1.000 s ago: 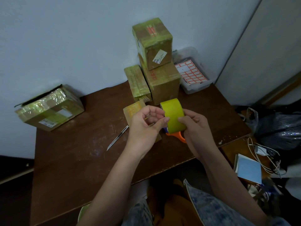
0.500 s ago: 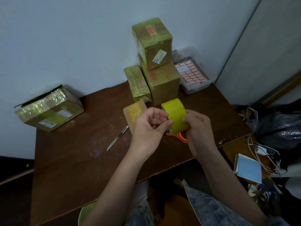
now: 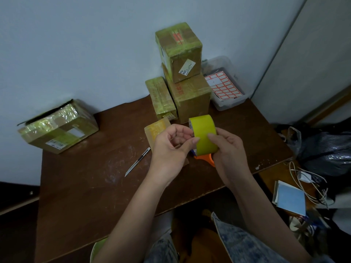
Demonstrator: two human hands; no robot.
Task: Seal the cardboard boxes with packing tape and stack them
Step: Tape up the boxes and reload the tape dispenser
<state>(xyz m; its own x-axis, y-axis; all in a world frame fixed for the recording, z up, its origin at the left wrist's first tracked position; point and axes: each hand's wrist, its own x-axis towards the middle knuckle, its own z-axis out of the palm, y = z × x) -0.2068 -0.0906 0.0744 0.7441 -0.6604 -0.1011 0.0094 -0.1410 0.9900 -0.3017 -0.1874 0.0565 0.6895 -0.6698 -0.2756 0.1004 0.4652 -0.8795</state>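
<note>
Both hands hold the tape roll (image 3: 204, 137) above the table's (image 3: 85, 186) middle: our right hand (image 3: 228, 154) curls round it at 3 o'clock, our left hand (image 3: 171, 149) thumb picks its face. Light, stiff, slick; grip by the edges.

A single head-worn camera looked forward and steeply down, close over a brown table (image 3: 79, 186) set against a pale wall (image 3: 76, 44).
</note>
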